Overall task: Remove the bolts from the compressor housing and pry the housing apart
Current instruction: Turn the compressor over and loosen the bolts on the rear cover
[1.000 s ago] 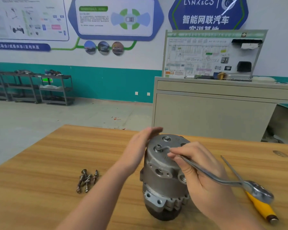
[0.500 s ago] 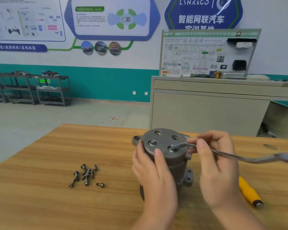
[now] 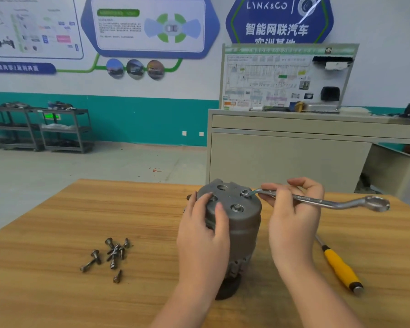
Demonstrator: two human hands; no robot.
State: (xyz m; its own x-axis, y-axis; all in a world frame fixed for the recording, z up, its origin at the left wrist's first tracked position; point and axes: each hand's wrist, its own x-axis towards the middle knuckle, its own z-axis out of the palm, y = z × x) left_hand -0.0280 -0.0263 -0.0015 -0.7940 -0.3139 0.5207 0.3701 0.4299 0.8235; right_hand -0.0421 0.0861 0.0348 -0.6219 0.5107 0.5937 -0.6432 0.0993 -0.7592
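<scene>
Swung slightly clockwise since half a second ago, the ring spanner, pinched mid-shaft in the right hand, seats on a bolt left of that grip atop the compressor housing, steadied on the table by the curled left hand.

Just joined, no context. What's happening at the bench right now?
A person is unbolting an upright grey metal compressor housing on the wooden table. Their left hand steadies it; their right hand holds a silver offset ring spanner seated on a top bolt. Loose removed bolts lie left; a yellow-handled tool lies right.
</scene>
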